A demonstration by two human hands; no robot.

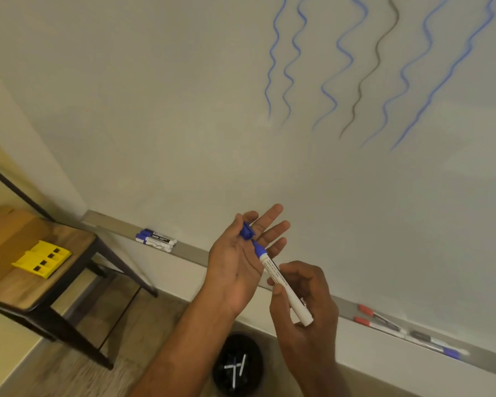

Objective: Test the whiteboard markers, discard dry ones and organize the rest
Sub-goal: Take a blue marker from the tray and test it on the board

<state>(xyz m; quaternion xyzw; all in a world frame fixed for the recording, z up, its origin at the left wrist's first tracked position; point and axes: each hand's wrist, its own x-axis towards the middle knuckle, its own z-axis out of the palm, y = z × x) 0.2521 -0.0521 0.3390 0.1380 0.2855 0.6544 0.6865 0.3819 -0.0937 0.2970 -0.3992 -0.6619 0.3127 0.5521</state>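
1. Right hand clamped round the white barrel of the blue marker, thumb and fingers curled on it, low centre of view.
2. Left hand spread palm-up, fingers straight, cradling the blue cap near the thumb; likely kept ready for recapping.
3. Marker's long axis diagonal: tip toward 11 o'clock, touching the left palm; tail toward 5 o'clock.
4. Wavy test lines on the whiteboard at 12 to 1 o'clock.
5. Sorted blue markers grouped on the tray ledge at 9 o'clock; untested markers at 4 o'clock.
6. Bin at 6 o'clock, below, holding discards.
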